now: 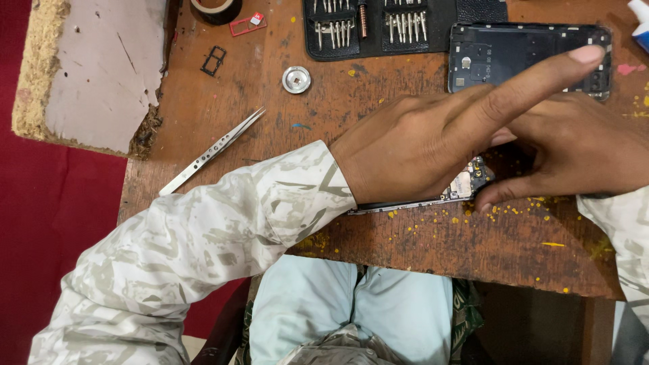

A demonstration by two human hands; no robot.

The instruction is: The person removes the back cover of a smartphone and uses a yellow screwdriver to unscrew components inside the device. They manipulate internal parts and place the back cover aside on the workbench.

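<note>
An opened smartphone (pixel 466 186) lies near the front edge of the wooden table (pixel 433 236), its circuit board showing between my hands. My left hand (pixel 419 145) covers most of it, palm down, index finger stretched out to the right. My right hand (pixel 581 152) is at the phone's right end, its thumb against the edge by the board. What my right fingers pinch is hidden. The phone's dark back cover (pixel 520 57) lies apart at the back, behind my hands.
Metal tweezers (pixel 213 152) lie left of my forearm. A small round metal dish (pixel 296 79), a black SIM tray frame (pixel 213 60), a red card holder (pixel 247 23) and a tape roll (pixel 216 8) sit further back. A black screwdriver-bit case (pixel 368 27) lies open at the back.
</note>
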